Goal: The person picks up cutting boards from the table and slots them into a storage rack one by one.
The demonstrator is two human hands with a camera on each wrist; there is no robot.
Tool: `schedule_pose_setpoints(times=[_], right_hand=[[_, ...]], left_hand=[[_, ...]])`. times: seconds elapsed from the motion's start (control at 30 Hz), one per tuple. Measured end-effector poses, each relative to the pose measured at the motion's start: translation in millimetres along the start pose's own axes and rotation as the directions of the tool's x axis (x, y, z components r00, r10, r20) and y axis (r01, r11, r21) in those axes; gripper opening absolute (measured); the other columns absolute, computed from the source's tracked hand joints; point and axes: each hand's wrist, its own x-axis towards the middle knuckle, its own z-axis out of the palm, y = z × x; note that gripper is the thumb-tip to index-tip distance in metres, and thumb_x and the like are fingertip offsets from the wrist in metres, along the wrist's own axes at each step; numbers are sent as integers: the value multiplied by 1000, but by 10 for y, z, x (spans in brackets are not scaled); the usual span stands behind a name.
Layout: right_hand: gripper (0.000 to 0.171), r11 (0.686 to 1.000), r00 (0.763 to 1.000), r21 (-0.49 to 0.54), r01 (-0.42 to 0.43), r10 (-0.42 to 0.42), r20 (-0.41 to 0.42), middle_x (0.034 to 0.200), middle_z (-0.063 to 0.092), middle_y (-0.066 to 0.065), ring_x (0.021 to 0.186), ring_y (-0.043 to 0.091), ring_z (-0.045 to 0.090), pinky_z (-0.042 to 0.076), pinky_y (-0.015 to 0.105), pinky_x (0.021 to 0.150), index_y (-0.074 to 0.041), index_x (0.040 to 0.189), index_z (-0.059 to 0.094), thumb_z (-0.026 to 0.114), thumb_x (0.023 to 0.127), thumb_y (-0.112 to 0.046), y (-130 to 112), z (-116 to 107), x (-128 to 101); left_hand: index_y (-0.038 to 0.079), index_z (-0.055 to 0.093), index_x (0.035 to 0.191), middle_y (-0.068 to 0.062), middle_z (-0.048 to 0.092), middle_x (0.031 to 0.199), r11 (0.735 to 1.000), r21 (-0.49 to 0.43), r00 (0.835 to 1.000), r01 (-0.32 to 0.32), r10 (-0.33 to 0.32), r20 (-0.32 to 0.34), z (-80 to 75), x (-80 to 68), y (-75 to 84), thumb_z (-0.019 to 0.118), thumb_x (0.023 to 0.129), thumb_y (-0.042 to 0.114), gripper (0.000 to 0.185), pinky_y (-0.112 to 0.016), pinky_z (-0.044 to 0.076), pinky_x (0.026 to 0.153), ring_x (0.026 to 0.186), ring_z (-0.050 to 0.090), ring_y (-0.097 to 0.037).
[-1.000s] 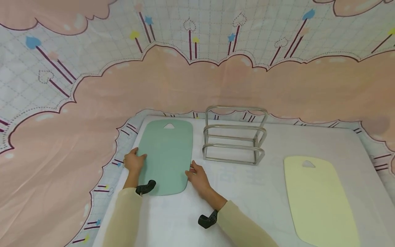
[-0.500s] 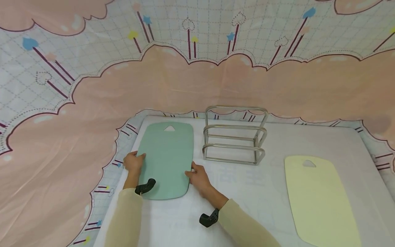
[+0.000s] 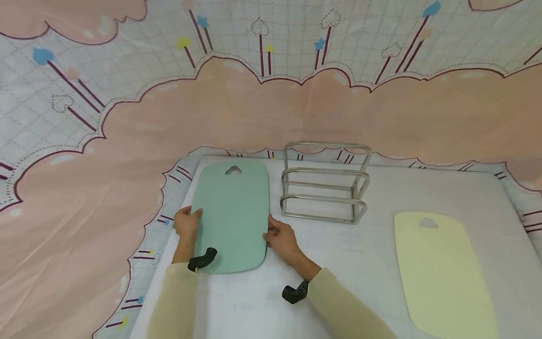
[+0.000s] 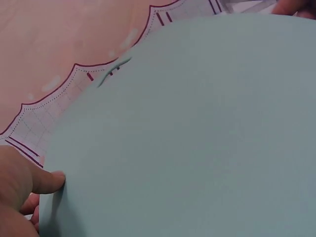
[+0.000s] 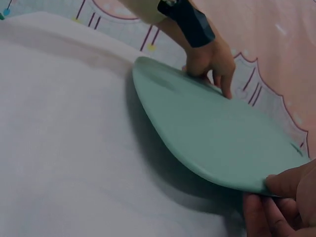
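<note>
Both hands hold a green cutting board (image 3: 233,216) by its long edges, at the left of the table. My left hand (image 3: 186,222) pinches the left edge, its thumb on top; in the left wrist view the thumb (image 4: 49,181) lies on the board's face. At the opposite edge my right hand (image 3: 282,239) pinches with the thumb above and fingers (image 5: 256,215) beneath. A shadow under the board in the right wrist view shows it raised off the white surface. The board's triangular hole (image 3: 234,170) is at its far end.
A metal wire rack (image 3: 323,195) stands just right of the green board, near the table's back edge. Farther right lies a yellow cutting board (image 3: 444,278) on the white table (image 3: 338,263). Patterned cloth (image 3: 271,108) hangs behind and at the left.
The board's near end has come a little toward me and the board has lifted slightly, with both hands keeping their grip. The view has shifted slightly; rack and yellow board stay put.
</note>
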Motion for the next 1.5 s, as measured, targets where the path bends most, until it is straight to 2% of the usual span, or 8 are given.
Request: schedule_pose_setpoints(times=[0.13,0.27,0.53,0.67,0.87,1.1,1.3,1.5], right_hand=[[63,998,1000,58,2,-2,1,116,52,29,74,25,61,53,50,77,6,143,33,62,87,9,14,-33,22],[72,996,1000,89,8,-6,-15,113,50,21,63,10,52,56,45,70,-6,147,34,69,84,4,165,1,87],[78,996,995,4,94,-93,-27,109,56,23,81,34,66,56,44,68,-15,149,33,69,83,6,-32,-1,65],[79,984,986,-91,155,-160,-55,105,62,15,76,22,69,56,28,62,-22,148,36,72,83,3,-23,-40,133],[79,952,967,-198,235,-250,-55,104,66,17,73,18,69,55,25,60,-22,149,34,68,83,6,-193,-106,157],[74,927,943,-200,318,-332,-35,112,66,20,87,21,69,55,25,62,-24,146,40,61,84,12,-355,-158,213],[67,891,896,-155,427,-440,-60,119,63,17,87,24,69,56,26,64,-17,140,49,66,82,14,-515,-232,299],[71,840,847,-159,518,-530,-44,122,61,16,88,26,69,56,29,68,-16,141,48,68,80,14,-680,-327,392]], left_hand=[[-4,51,131,-24,46,130,999,-36,1000,-22,22,6,-13,-28,19,65,90,13,46,-58,21,101,124,31,-42],[-3,51,132,-21,44,126,992,-105,997,-73,72,-12,-56,-21,31,64,92,13,46,-49,31,97,118,35,-35],[-3,52,131,-5,41,110,958,-257,991,-128,116,-62,-160,-76,204,71,88,15,50,-26,37,78,98,37,-16],[-3,54,126,-2,40,103,929,-328,984,-173,147,-101,-189,-128,332,72,86,11,47,-25,37,72,87,38,-12],[-2,55,123,1,41,100,891,-378,967,-251,213,-141,-230,-175,493,75,83,7,46,-22,32,67,80,33,-9],[2,56,116,1,41,98,810,-497,949,-313,240,-207,-296,-167,588,75,80,-1,40,-21,29,68,84,30,-10],[8,57,102,0,43,92,721,-587,929,-367,258,-264,-290,-182,732,74,78,-8,34,-20,31,65,79,32,-10],[4,57,97,-4,46,88,624,-638,892,-451,325,-313,-293,-169,928,72,78,-12,30,-19,32,64,76,34,-11]])
